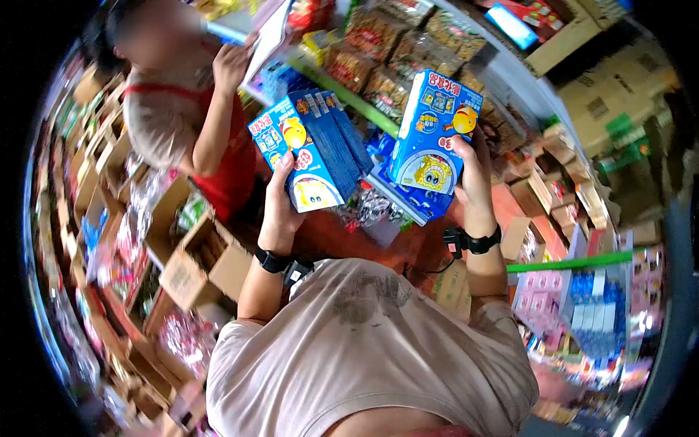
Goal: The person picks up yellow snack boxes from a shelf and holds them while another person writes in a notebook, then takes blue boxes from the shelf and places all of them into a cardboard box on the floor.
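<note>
My left hand (280, 193) is closed on a stack of blue snack boxes (318, 188) printed with a yellow cartoon face; the boxes' narrow sides show to the right. A similar blue box (431, 125) is gripped in my right hand (472, 175), tilted, with its cartoon front facing me. Behind it, more blue packaging (419, 204) shows low down, and I cannot make out whether it belongs to the same hold. The two hands are apart, both in front of my chest. My fingers behind the boxes are hidden.
To the left stands a person in a red apron (231, 146), holding a white sheet (268, 40). Ahead, shelves carry bagged snacks (371, 33). Open cardboard boxes (191, 273) crowd the left side. At right, a green-edged shelf (575, 261) holds pink and blue packs.
</note>
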Available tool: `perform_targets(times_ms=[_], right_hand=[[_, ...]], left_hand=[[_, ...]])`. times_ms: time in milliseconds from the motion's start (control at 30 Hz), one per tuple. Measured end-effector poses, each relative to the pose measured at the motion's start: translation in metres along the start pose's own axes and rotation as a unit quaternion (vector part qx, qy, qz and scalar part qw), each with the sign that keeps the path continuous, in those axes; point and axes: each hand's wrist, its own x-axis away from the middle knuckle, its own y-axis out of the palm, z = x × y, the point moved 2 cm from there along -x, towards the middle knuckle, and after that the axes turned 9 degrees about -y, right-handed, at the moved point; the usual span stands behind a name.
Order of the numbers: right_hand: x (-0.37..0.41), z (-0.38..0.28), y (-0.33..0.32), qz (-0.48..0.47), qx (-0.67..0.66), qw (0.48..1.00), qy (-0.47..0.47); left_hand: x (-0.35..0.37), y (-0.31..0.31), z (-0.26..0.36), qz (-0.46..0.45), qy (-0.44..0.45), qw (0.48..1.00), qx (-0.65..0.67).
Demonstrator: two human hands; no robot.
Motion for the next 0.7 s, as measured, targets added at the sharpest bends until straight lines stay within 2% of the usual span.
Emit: perform_targets(times_ms=[33,100,167,200,267,300,333,367,400,433,467,500,567,600,633,700], right_hand=[[0.007,0.011,-0.005,-0.027,-0.002,1.000,0.012],[0.024,0.032,-0.016,-0.089,-0.116,0.985,0.093],[0.048,0.089,-0.059,-0.108,-0.148,0.969,0.167],[0.064,0.100,-0.062,-0.105,-0.270,0.928,0.235],[0.091,0.109,-0.056,-0.113,-0.276,0.922,0.248],[0.104,0.098,-0.047,-0.121,-0.265,0.922,0.256],[0.117,0.059,-0.033,-0.275,-0.036,0.961,0.019],[0.118,0.073,-0.031,-0.292,-0.049,0.955,0.034],[0.123,0.096,-0.027,-0.306,-0.261,0.911,0.093],[0.133,0.110,-0.021,-0.303,-0.460,0.821,0.153],[0.151,0.111,-0.021,-0.243,-0.124,0.960,0.068],[0.143,0.116,0.000,-0.131,-0.358,0.806,0.453],[0.157,0.077,0.026,-0.320,-0.269,0.875,0.245],[0.161,0.091,0.045,-0.202,-0.503,0.647,0.536],[0.165,0.097,0.051,-0.194,-0.481,0.638,0.570],[0.175,0.119,0.065,-0.167,-0.368,0.692,0.599]], left_hand=[[0.016,-0.005,-0.011,0.025,0.014,1.000,0.005],[0.053,-0.014,-0.034,0.046,0.044,0.997,0.030],[0.097,-0.016,-0.059,0.086,0.067,0.993,0.039],[0.119,-0.024,-0.073,0.081,0.078,0.991,0.074],[0.161,-0.036,-0.099,0.059,0.103,0.984,0.129],[0.180,-0.040,-0.109,0.090,0.124,0.979,0.133],[0.200,-0.035,-0.116,0.098,0.146,0.974,0.144],[0.212,-0.027,-0.122,0.108,0.168,0.968,0.155],[0.228,-0.027,-0.129,0.084,0.189,0.965,0.161],[0.245,-0.027,-0.135,0.080,0.210,0.960,0.166],[0.260,-0.030,-0.142,0.079,0.225,0.955,0.176],[0.274,-0.030,-0.148,0.077,0.240,0.950,0.184],[0.301,-0.028,-0.158,0.116,0.272,0.938,0.183],[0.312,-0.026,-0.161,0.143,0.283,0.931,0.183],[0.323,-0.027,-0.163,0.157,0.290,0.927,0.180],[0.340,-0.023,-0.165,0.116,0.317,0.926,0.173]])
